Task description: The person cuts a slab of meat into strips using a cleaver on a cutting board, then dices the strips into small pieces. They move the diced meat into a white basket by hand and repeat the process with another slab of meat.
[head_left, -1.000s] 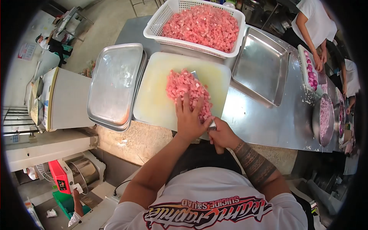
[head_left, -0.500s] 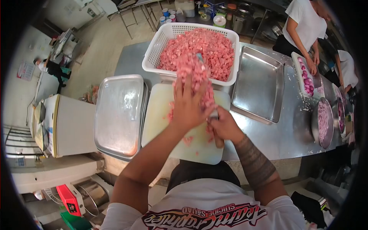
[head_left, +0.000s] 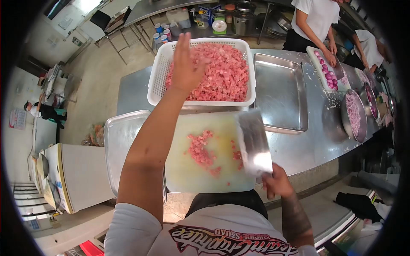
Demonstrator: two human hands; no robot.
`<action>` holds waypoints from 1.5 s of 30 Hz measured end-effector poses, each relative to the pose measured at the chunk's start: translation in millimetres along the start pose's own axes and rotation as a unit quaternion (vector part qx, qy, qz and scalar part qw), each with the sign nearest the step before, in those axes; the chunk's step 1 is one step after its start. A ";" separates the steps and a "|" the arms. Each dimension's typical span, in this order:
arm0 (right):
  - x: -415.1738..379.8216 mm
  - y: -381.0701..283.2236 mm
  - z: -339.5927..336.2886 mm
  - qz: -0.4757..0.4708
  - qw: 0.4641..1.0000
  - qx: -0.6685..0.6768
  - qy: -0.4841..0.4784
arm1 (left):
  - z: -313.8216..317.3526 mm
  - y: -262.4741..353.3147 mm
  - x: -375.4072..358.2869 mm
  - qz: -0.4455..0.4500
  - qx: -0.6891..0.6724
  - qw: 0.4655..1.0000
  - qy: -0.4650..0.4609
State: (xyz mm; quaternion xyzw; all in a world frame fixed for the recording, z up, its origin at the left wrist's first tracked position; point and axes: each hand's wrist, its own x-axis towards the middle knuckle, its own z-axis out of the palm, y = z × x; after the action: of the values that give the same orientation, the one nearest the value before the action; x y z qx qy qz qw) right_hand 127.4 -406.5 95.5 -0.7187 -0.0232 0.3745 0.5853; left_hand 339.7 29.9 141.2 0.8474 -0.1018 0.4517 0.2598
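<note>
A white perforated basket holds a heap of diced pink meat. Over its left part is my left hand, fingers apart and holding nothing. My right hand grips the handle of a wide cleaver, whose blade lies over the right edge of the cutting board. Small meat pieces are scattered on the board, some close to the blade.
Right of the basket lies an empty metal tray; another tray sits left of the board. At the far right, a person's hands work at a board of purple onions, near a bowl of chopped onion.
The meat held between my left hand and the blade is now off them. My left hand has moved forward over the basket; my right hand has drawn the cleaver back to the right.
</note>
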 end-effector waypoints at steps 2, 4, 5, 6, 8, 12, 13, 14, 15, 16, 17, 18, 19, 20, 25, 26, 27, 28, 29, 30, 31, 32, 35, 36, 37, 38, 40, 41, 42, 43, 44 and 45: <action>-43.0 14.7 10.1 -0.005 0.997 0.019 0.078 | -28.5 2.7 -16.6 -0.022 -0.083 0.996 0.012; -76.5 57.7 11.1 0.042 0.990 0.033 0.133 | -65.6 0.9 -66.0 -0.021 -0.051 0.993 -0.103; -88.2 72.2 14.9 0.067 0.984 0.041 0.161 | -78.9 0.9 -98.4 -0.033 -0.072 0.984 -0.157; -95.0 76.3 21.3 0.063 0.983 0.025 0.170 | -86.3 1.6 -129.2 -0.045 -0.092 0.972 -0.212; -103.0 78.4 33.9 0.060 0.981 -0.006 0.187 | -93.6 9.1 -179.3 -0.048 -0.064 0.952 -0.294; -70.4 114.1 54.9 0.028 0.977 -0.027 0.208 | -75.0 8.4 -244.5 -0.081 -0.065 0.925 -0.365; -61.9 123.4 56.9 0.012 0.976 -0.018 0.215 | -68.4 11.8 -251.0 -0.088 -0.044 0.903 -0.418; -55.1 108.4 62.2 0.022 0.978 -0.008 0.209 | -63.0 19.8 -252.2 -0.081 -0.056 0.902 -0.420; -44.6 91.6 66.9 0.029 0.979 0.001 0.202 | -58.0 29.9 -249.4 -0.073 -0.066 0.902 -0.420; -35.1 90.1 65.9 0.021 0.981 -0.010 0.190 | -52.6 38.5 -248.1 -0.065 -0.074 0.901 -0.421; -24.8 89.4 64.3 0.012 0.984 -0.021 0.177 | -44.2 42.4 -246.4 -0.074 -0.117 0.885 -0.445; -17.7 81.3 62.8 0.012 0.987 -0.031 0.156 | -40.6 50.1 -246.1 -0.062 -0.137 0.875 -0.461; -11.8 70.2 61.5 0.011 0.990 -0.041 0.134 | -39.3 58.5 -245.0 -0.050 -0.156 0.864 -0.476; -6.2 62.1 59.5 0.011 0.993 -0.050 0.111 | -39.3 64.7 -244.3 -0.039 -0.175 0.852 -0.491; 6.4 58.1 49.0 0.040 0.993 -0.113 -0.009 | -55.2 70.5 -254.2 0.027 -0.205 0.815 -0.542; 3.8 62.9 48.8 0.046 0.992 -0.118 -0.026 | -63.7 64.7 -260.0 0.038 -0.214 0.813 -0.540; -1.0 63.2 52.8 0.065 0.991 -0.117 -0.029 | -70.6 66.0 -261.1 0.050 -0.224 0.812 -0.537; -7.8 64.7 58.3 0.073 0.990 -0.119 -0.023 | -76.7 71.6 -265.9 0.044 -0.225 0.817 -0.529; -16.0 66.1 66.2 0.079 0.989 -0.121 -0.017 | -87.0 77.9 -273.2 0.038 -0.225 0.823 -0.521; -22.4 66.0 77.2 0.085 0.989 -0.124 -0.013 | -99.2 86.9 -278.8 0.031 -0.223 0.829 -0.512; -25.7 71.9 88.9 0.072 0.992 -0.100 -0.003 | -106.9 97.9 -287.4 0.027 -0.187 0.854 -0.486; -27.7 80.3 102.8 0.059 0.995 -0.075 0.007 | -111.7 113.0 -296.3 0.024 -0.149 0.876 -0.458; -17.7 94.7 160.3 0.044 0.997 -0.029 0.048 | -122.5 153.6 -316.8 -0.019 -0.065 0.919 -0.388; -12.2 93.7 178.7 0.043 0.997 -0.019 0.064 | -122.3 161.7 -319.5 -0.038 -0.043 0.929 -0.365; -8.3 86.8 193.0 0.040 0.997 -0.018 0.057 | -117.9 159.8 -324.2 -0.059 -0.055 0.940 -0.331; -5.4 77.5 205.0 0.036 0.998 -0.017 0.050 | -114.5 156.6 -328.0 -0.076 -0.045 0.945 -0.316; 3.8 73.0 222.4 0.018 0.999 -0.005 0.045 | -112.9 151.8 -324.1 -0.107 -0.024 0.952 -0.285; 12.2 80.6 230.6 0.003 0.999 0.005 0.048 | -114.5 148.0 -322.6 -0.112 0.021 0.951 -0.287; 20.9 83.6 238.0 -0.010 0.998 0.016 0.051 | -116.7 144.6 -319.4 -0.116 0.065 0.948 -0.288; 29.6 86.1 244.2 -0.018 0.999 0.001 0.045 | -118.6 140.9 -316.2 -0.121 0.110 0.943 -0.289; 35.6 89.3 247.9 -0.013 0.999 -0.008 0.043 | -119.6 135.3 -315.2 -0.129 0.106 0.943 -0.287; 38.1 79.0 250.8 -0.009 0.999 -0.017 0.042 | -119.6 128.6 -315.5 -0.138 0.102 0.943 -0.284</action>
State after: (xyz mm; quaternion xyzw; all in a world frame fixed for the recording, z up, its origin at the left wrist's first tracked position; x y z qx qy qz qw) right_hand -19.0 -206.6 -0.4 -0.7435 -0.0114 0.3381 0.5768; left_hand 21.9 -34.6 -17.5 0.9683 -0.0066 0.1601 0.1917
